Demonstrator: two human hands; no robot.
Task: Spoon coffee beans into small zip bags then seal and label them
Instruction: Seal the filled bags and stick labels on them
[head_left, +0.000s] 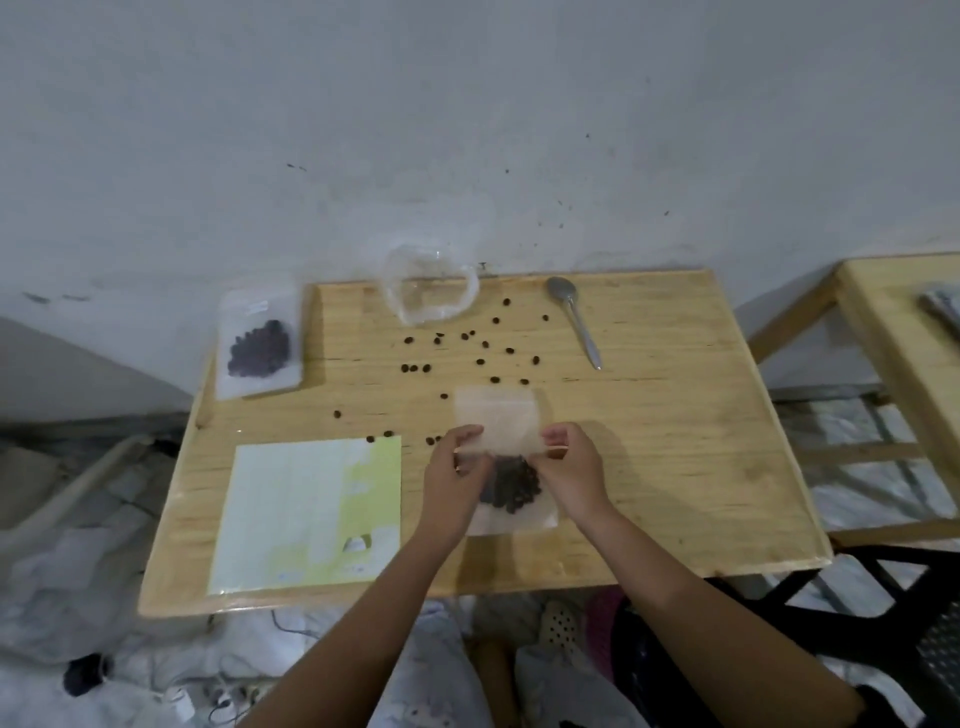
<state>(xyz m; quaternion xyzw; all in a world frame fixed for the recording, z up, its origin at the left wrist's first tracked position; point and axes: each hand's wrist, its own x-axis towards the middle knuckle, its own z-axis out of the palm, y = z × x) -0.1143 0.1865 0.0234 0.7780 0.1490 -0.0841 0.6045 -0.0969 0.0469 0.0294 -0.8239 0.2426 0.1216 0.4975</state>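
Note:
A small clear zip bag (511, 512) with dark coffee beans lies on the wooden table (675, 441) near its front middle. My left hand (457, 467) pinches the bag's left side and my right hand (569, 465) pinches its right side, near the upper part. Another empty-looking clear bag (496, 413) lies just beyond the hands. A filled bag of beans (260, 345) rests at the table's far left corner. A metal spoon (574, 319) lies at the far right. Loose coffee beans (480, 361) are scattered over the middle.
A clear open plastic bag (428, 286) stands at the back edge by the wall. A white and pale green label sheet (309, 512) lies at the front left. A second wooden table (893, 332) stands to the right. Cloth and cables lie on the floor below.

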